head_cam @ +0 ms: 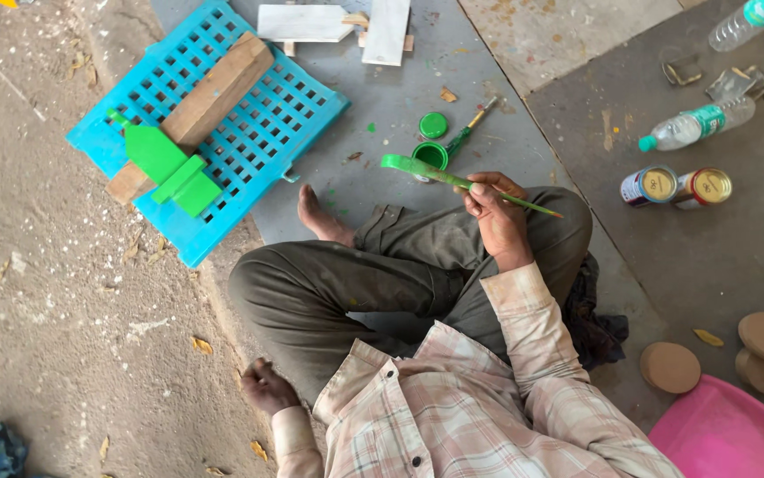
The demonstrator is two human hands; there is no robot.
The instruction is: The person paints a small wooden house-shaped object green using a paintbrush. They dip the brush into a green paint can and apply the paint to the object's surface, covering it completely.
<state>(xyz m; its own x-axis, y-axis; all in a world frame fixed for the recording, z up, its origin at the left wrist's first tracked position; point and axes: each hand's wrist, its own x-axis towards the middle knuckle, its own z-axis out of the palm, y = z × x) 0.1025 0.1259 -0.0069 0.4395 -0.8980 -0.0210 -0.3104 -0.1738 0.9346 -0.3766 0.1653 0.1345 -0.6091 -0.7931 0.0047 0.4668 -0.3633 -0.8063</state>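
My right hand [495,215] grips a long thin stick painted green [439,174] above my crossed legs. The stick's wider green end [400,162] reaches to a small open can of green paint [431,155] on the grey floor. A paintbrush [469,128] rests against the can, and the green lid [432,125] lies just beyond it. My left hand [264,386] rests on the dusty ground beside my hip with its fingers curled, holding nothing.
A blue plastic grid tray [262,133] at upper left carries a wooden plank [214,93] and green-painted pieces [169,164]. White boards [302,22] lie at the top. Two tins [650,185], plastic bottles [696,124], round wooden discs [670,367] and a pink tub [727,438] sit on the right.
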